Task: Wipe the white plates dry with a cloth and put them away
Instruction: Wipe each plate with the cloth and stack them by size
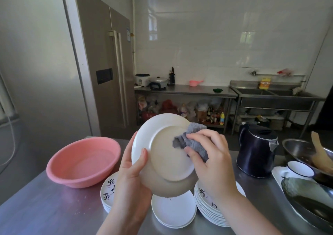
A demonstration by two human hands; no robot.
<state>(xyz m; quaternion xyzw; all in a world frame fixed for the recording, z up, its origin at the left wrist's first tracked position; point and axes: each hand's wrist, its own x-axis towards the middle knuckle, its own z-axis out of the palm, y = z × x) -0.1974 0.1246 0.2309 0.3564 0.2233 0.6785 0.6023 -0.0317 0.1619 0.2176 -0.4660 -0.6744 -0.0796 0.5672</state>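
Left hand (132, 170) grips white plate (162, 153) by its rim, thumb on the face, plate tilted up above the steel counter (45, 204). Right hand (212, 164) pinches grey cloth (189, 141) against the plate's centre. Plate stacks (207, 209) directly below; pink basin (82, 162) left, black kettle (255, 150) right.

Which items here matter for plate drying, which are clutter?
Job: round white plate held by left hand; grey terry cloth in right hand; stacked white plates below.
Clutter: pink plastic basin, dark electric kettle, steel bowl.
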